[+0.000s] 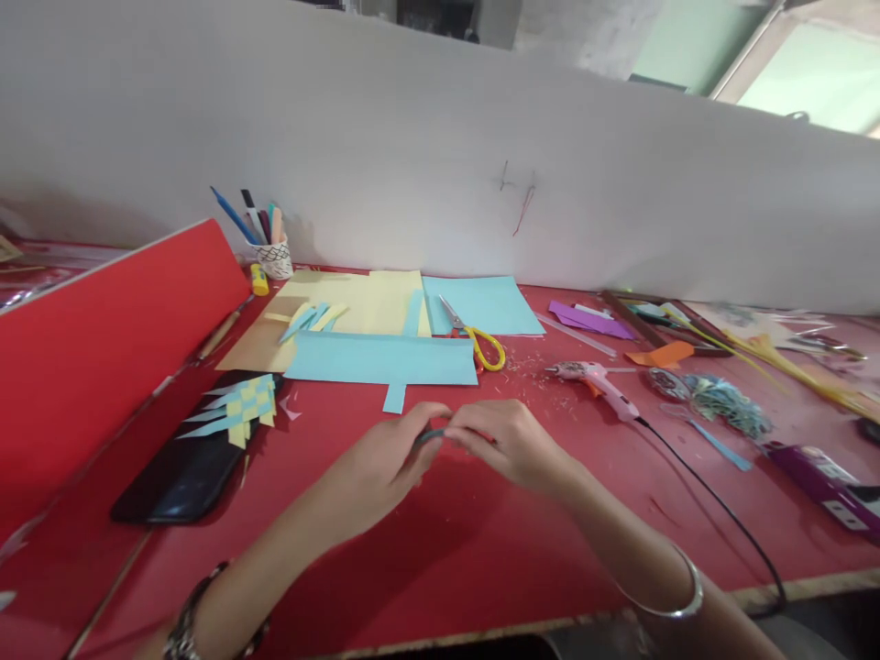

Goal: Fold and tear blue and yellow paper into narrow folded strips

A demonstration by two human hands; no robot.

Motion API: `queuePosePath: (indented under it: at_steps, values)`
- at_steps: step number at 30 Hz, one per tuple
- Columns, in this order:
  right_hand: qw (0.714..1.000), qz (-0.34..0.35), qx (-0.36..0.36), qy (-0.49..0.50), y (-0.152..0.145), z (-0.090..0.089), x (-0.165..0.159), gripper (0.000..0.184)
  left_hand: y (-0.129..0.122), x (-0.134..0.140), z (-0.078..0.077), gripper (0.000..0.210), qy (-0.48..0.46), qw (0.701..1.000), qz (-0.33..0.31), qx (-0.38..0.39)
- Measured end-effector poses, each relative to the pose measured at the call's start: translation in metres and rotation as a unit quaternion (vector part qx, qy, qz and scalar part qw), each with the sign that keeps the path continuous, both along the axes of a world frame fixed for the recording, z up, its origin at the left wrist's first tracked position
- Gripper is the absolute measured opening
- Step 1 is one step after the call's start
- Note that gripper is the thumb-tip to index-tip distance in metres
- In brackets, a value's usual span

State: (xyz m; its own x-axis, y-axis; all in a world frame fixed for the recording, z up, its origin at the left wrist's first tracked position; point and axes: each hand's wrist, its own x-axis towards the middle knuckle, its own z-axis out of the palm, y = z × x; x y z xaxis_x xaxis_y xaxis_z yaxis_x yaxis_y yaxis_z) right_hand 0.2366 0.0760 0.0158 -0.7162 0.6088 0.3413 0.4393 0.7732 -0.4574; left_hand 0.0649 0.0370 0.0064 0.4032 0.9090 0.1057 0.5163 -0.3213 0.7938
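My left hand (395, 454) and my right hand (509, 435) meet over the front middle of the red table. Between them runs a thin blue-grey strip (431, 435), probably paper, pinched by the fingers of both hands; most of it is hidden. Just beyond lies a wide light blue paper band (378, 357), with a short blue strip (394, 398) sticking out from its near edge. Yellow-handled scissors (489, 348) rest at the band's right end. To the left, a woven blue and yellow paper piece (248, 403) lies on a black phone (185, 467).
A pink glue gun (601, 383) lies at right, its black cord (708, 500) running to the front edge. Beyond it are shredded paper strips (732, 403) and a purple power strip (821, 481). A red board (116, 339) stands at left, near a pen cup (275, 258).
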Motion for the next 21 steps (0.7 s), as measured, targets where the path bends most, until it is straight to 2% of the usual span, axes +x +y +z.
queuePosePath:
  at_steps: [4,8,11,13,15,18,21]
  values:
    - [0.992,-0.035,-0.118,0.021,0.001,0.007,-0.002,0.026,-0.014,-0.018,-0.010,0.028,0.033,0.997,0.047,-0.041]
    - [0.985,-0.034,-0.168,0.027,0.013,0.001,-0.010,0.027,-0.027,-0.039,-0.021,0.032,0.090,0.990,0.101,-0.049]
    - [0.982,-0.018,-0.186,-0.012,0.028,-0.010,-0.024,0.027,-0.035,-0.053,-0.031,0.031,0.173,0.974,0.137,-0.053]
    - [0.985,0.003,-0.158,-0.072,0.039,-0.017,-0.036,0.026,-0.038,-0.060,-0.035,0.030,0.252,0.952,0.163,-0.054]
    - [0.983,0.024,-0.094,-0.153,0.048,-0.023,-0.048,0.024,-0.039,-0.066,-0.037,0.031,0.303,0.935,0.181,-0.031]
    - [0.960,0.015,0.015,-0.280,0.056,-0.029,-0.060,0.046,-0.040,-0.073,-0.035,0.031,0.331,0.921,0.203,0.028]
    - [0.936,-0.011,0.069,-0.344,0.059,-0.032,-0.065,0.057,-0.041,-0.075,-0.032,0.030,0.383,0.893,0.234,0.044]
